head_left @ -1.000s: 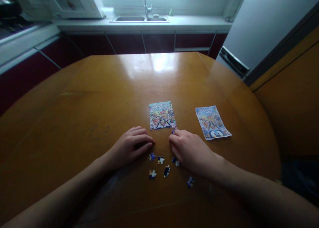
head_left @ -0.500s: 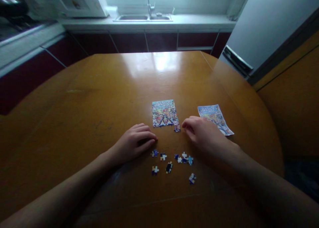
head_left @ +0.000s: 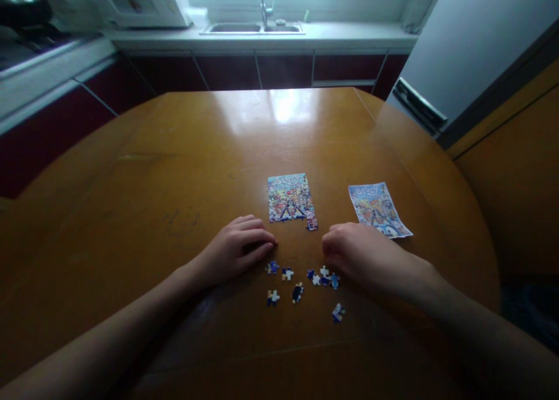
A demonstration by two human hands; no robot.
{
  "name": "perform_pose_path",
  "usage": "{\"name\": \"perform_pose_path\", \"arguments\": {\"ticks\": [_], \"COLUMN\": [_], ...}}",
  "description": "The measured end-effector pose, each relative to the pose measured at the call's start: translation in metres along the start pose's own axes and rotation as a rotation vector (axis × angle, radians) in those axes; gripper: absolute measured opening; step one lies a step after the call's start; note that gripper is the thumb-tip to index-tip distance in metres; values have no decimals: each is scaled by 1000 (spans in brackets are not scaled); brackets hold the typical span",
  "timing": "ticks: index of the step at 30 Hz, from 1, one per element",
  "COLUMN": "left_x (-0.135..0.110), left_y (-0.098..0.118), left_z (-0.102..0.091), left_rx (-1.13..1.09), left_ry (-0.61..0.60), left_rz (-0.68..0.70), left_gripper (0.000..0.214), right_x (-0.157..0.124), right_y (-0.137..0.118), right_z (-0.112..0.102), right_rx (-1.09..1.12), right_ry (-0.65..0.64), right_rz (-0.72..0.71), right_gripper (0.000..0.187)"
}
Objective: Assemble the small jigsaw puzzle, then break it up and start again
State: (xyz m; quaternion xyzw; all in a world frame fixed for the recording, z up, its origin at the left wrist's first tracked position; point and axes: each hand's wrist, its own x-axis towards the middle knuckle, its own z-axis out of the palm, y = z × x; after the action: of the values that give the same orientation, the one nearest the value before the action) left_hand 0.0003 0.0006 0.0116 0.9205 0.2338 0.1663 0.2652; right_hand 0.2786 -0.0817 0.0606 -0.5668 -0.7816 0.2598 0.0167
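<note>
A partly built colourful jigsaw (head_left: 289, 198) lies on the round wooden table (head_left: 174, 173), with one piece (head_left: 311, 223) stuck out at its lower right corner. My left hand (head_left: 233, 250) rests flat on the table just left of and below the jigsaw, fingers stretched out, holding nothing. My right hand (head_left: 364, 255) hovers low to the right of the jigsaw, fingers curled under, just above several loose pieces (head_left: 322, 276). More loose pieces (head_left: 279, 283) lie between my hands, and one (head_left: 337, 313) sits nearer me.
A printed reference picture (head_left: 378, 209) lies right of the jigsaw. Behind the table run a counter with a sink and tap (head_left: 253, 27), a microwave (head_left: 140, 3) and dark red cabinets (head_left: 279, 71). A grey fridge (head_left: 458, 45) stands at the right.
My right hand left the jigsaw's lower right corner, swung right toward the picture, then came back down near the loose pieces. A piece now sits at that corner. My left hand stayed put.
</note>
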Motion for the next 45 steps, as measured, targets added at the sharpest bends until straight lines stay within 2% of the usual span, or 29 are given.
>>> {"name": "perform_pose_path", "arguments": {"ticks": [18,26,32,45], "left_x": [0,-1,-1,0], "left_y": [-2,-2,-1,0], "left_z": [1,1,2,1], "left_rx": [3,-9,-4,1], "left_ry": [-1,-5,3,1], "left_rz": [4,3,5,-7], "left_gripper": [14,14,14,14], "right_x": [-8,-7,-2,-1], "right_y": [-7,-15,-16,-13], "right_z": [-6,-3,-1,3], "right_rx": [-199,-194,-201,-202], "right_ry": [-99,-124,-135,-119], "right_rz": [-5,12,41,47], "right_gripper": [14,16,26,26]}}
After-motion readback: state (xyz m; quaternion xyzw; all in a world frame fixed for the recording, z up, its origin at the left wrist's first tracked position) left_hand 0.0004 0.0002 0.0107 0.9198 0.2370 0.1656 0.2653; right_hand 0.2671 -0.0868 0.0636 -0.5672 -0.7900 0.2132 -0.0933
